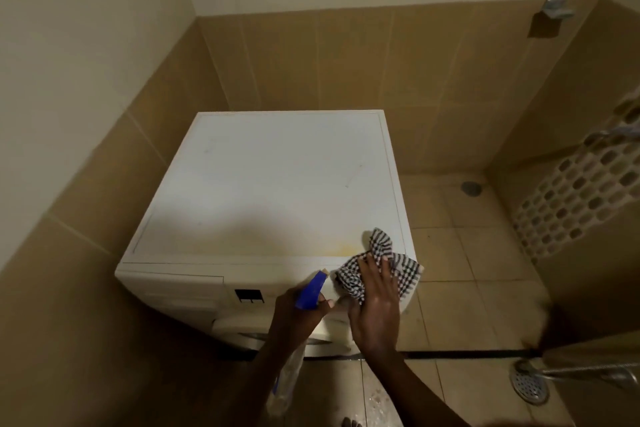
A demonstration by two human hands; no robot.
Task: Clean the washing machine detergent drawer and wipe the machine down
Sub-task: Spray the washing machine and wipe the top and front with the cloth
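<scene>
The right grip (375, 302) lies flat with fingers straight, pressing a checked cloth (382, 246) onto the front right corner of the washing machine (270, 184) top. Just to its left, the left grip (298, 314) is curled round a spray bottle (310, 291), whose blue head points toward the cloth. Farther left, past a dark display (248, 296), the detergent drawer (173, 282) sits flush in the front panel.

your left hand (301, 310): fingers curled round spray bottle (310, 292) | your right hand (375, 302): palm down, fingers straight, flat on cloth (381, 243) | hands just beside each other
</scene>
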